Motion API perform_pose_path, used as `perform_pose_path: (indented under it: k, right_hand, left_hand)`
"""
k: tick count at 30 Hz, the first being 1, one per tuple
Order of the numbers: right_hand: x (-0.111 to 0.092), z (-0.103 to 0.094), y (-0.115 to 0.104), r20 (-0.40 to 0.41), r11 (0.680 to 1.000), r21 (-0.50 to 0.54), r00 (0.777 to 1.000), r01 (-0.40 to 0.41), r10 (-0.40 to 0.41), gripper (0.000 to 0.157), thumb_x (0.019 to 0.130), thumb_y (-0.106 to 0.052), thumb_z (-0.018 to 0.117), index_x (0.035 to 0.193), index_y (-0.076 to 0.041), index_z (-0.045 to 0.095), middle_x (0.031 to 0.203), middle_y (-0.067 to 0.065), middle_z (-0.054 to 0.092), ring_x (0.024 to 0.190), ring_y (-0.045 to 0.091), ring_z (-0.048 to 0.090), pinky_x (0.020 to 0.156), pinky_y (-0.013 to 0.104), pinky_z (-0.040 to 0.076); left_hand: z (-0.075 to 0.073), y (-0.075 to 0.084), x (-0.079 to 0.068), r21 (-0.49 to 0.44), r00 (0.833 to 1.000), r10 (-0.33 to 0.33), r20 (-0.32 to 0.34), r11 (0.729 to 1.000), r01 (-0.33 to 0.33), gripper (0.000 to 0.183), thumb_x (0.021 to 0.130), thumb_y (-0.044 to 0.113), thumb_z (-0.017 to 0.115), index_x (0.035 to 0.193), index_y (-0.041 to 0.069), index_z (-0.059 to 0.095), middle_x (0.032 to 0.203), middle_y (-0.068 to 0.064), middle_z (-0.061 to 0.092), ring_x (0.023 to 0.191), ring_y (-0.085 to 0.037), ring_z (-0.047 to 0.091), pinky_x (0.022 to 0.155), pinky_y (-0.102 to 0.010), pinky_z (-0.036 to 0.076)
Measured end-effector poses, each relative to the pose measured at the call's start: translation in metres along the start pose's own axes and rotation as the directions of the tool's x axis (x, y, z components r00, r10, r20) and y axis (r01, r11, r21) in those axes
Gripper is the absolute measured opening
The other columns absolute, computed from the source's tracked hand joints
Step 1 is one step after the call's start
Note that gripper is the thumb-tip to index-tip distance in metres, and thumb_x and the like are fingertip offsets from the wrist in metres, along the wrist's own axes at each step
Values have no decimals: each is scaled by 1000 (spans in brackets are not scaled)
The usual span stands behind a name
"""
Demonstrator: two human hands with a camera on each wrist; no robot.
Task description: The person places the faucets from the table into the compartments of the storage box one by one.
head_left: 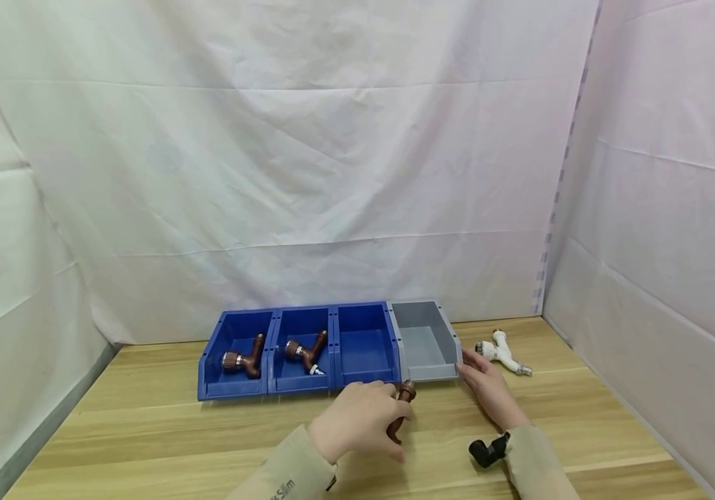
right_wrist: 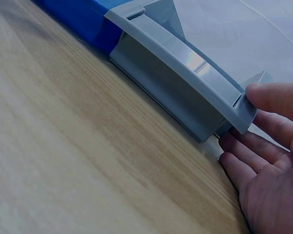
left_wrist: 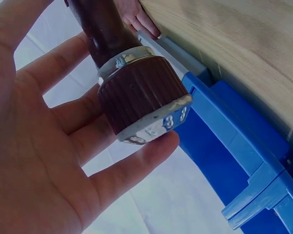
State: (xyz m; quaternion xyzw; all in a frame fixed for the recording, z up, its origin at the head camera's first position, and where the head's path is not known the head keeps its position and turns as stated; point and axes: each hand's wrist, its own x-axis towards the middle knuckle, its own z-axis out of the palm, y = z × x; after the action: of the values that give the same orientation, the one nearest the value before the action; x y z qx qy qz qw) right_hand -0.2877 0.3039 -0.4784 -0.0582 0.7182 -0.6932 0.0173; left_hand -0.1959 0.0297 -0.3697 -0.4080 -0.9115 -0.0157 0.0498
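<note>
My left hand (head_left: 360, 420) holds a brown tap (head_left: 406, 393) above the table, in front of the bins. The left wrist view shows the tap's ribbed knob (left_wrist: 141, 95) with its pale end cap, the fingers spread behind it. At the front right corner of the grey bin (head_left: 430, 372), my right hand (head_left: 489, 389) grips the plastic. The right wrist view has the thumb on the rim of this grey bin (right_wrist: 185, 73) and the other fingers against its outer side, low by the tabletop.
Three blue bins (head_left: 301, 383) join the grey one on its left. A brown tap (head_left: 248, 362) lies in the leftmost, another brown tap (head_left: 307, 354) in the second. Right of the grey bin lies a white tap (head_left: 505, 355). A black elbow-shaped piece (head_left: 486, 453) is beside my right sleeve.
</note>
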Motion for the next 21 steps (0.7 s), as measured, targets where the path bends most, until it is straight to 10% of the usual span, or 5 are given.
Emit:
perform_pose_path:
  k: [21]
  right_hand:
    - [-2,3,-2,-32,1000,31,1000,1,0,53,87,-16,55,133,-2,33,136,15,33,122,23,33,85,15,36]
  left_hand:
    - [2,-6,5,-12,1000,0,-17,1000,0,44,56,60,70,93,39,61,70,14,43,61,-5,39,47,-23,30]
